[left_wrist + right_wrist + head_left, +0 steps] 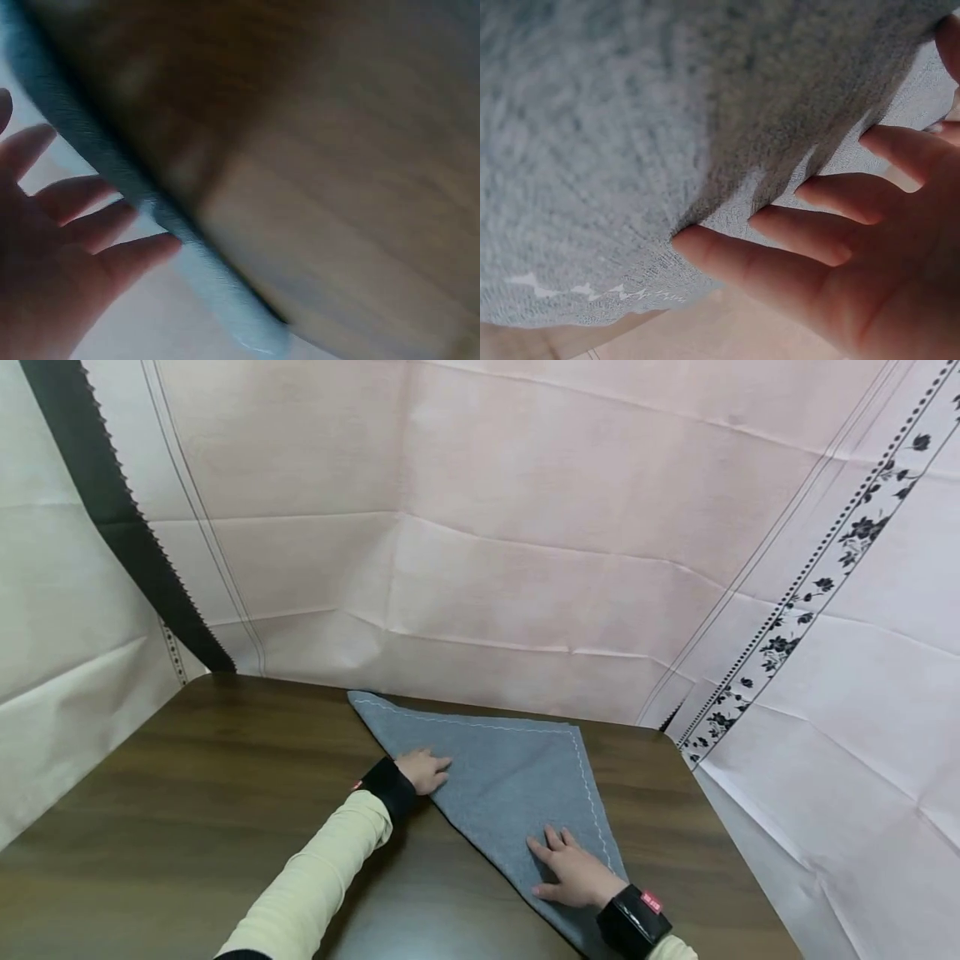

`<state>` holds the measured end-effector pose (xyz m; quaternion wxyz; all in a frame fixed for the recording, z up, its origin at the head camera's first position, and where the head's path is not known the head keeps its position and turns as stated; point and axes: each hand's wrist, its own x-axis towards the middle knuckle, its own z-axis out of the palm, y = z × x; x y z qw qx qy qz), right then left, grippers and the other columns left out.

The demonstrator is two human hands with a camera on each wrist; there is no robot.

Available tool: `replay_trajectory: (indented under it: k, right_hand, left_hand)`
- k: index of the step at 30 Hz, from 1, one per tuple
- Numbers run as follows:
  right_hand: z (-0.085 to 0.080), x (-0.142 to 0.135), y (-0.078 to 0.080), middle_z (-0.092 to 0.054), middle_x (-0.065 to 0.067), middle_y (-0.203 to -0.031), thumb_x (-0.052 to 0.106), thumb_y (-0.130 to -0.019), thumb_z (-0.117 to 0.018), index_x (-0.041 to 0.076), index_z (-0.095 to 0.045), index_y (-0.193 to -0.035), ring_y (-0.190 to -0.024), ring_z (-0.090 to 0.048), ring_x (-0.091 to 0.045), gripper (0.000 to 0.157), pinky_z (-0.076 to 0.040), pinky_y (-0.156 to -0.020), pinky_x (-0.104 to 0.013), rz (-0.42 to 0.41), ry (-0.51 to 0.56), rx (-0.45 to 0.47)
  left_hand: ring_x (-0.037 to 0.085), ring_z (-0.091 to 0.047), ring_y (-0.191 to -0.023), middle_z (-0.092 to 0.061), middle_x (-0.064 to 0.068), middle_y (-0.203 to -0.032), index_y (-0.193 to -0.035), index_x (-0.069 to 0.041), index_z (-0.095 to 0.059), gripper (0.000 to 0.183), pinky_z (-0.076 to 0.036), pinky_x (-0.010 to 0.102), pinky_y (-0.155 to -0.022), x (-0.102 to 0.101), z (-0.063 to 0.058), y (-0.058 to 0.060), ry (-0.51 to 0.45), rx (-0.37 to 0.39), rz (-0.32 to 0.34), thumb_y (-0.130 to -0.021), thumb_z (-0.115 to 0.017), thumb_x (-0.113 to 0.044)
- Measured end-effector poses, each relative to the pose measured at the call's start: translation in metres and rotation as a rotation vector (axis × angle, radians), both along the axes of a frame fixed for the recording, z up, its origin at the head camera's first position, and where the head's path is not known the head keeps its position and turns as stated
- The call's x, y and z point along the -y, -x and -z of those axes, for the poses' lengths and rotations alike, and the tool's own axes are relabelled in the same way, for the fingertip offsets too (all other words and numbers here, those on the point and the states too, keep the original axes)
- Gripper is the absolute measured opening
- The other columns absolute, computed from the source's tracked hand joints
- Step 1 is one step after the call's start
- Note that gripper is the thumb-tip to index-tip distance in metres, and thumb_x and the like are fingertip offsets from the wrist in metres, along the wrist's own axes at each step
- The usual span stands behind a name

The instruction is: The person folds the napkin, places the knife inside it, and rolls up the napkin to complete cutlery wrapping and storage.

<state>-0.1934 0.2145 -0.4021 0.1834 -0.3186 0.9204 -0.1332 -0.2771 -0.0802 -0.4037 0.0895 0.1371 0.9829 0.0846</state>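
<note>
pale yellow sleeve (315, 877) is closest, and it covers the person's left arm. a black band (390, 791) goes round that wrist. past the band is the left hand (424, 770), at the long slanted side of a blue-gray cloth (510, 793). its fingers are mostly straight and a bit apart, not curled round anything. up close, from the left wrist, the fingertips touch the cloth's thick, round edge.

the right hand (573, 868) is on top of the cloth, near the right side and closer to the person. its fingers are spread wide, and their tips rest on the cloth. another black band (626, 927) with a red patch (651, 902) is on this wrist.

the cloth lies on a brown counter (187, 777), to the right of the middle. it has a thin tip at the far left and a big corner at the far right. white wavy stitches (585, 777) run along its far side and its right side.

behind the counter hangs a big pale sheet (525, 527) with crease lines. it has a dark stripe (127, 527) on the left and black flowers (862, 529) on the right.
</note>
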Motion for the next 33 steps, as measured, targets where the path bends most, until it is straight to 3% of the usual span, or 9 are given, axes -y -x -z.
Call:
replay_trajectory:
  k: [3, 11, 22, 33]
  right_hand:
    - [0.000, 0.004, 0.000, -0.028, -0.033, -0.137, 0.033, -0.082, -0.066, 0.003, -0.042, -0.135, -0.123, -0.021, -0.055, 0.065, -0.030, -0.093, -0.059, 0.003, -0.003, 0.004]
    - [-0.001, 0.006, 0.000, -0.029, -0.032, -0.138, 0.032, -0.080, -0.068, 0.004, -0.044, -0.134, -0.124, -0.022, -0.053, 0.065, -0.031, -0.092, -0.059, 0.021, -0.014, 0.009]
    - [-0.004, 0.009, 0.000, -0.030, -0.030, -0.138, 0.032, -0.079, -0.069, 0.004, -0.045, -0.133, -0.124, -0.024, -0.052, 0.065, -0.035, -0.088, -0.060, 0.022, -0.039, -0.010]
    - [-0.006, -0.001, 0.005, -0.028, -0.033, -0.138, 0.027, -0.078, -0.071, 0.001, -0.045, -0.131, -0.124, -0.022, -0.054, 0.064, -0.033, -0.091, -0.059, -0.025, 0.016, 0.006]
  left_hand:
    - [0.039, -0.038, -0.123, -0.039, 0.023, -0.135, -0.131, -0.013, -0.050, 0.040, -0.032, 0.054, -0.095, 0.008, 0.002, 0.000, 0.002, -0.009, -0.015, -0.093, -0.051, -0.026]
    - [0.040, -0.042, -0.119, -0.046, 0.026, -0.129, -0.125, -0.008, -0.055, 0.039, -0.036, 0.045, -0.095, 0.018, 0.006, -0.001, -0.064, -0.104, 0.052, -0.088, -0.059, -0.021]
    - [0.040, -0.044, -0.117, -0.048, 0.027, -0.126, -0.124, -0.007, -0.056, 0.040, -0.037, 0.046, -0.094, 0.021, 0.009, -0.006, -0.035, -0.130, 0.017, -0.088, -0.060, -0.023]
    - [0.042, -0.045, -0.114, -0.048, 0.029, -0.124, -0.124, -0.006, -0.056, 0.040, -0.037, 0.046, -0.094, 0.018, 0.004, -0.022, -0.015, -0.130, -0.018, -0.088, -0.060, -0.022]
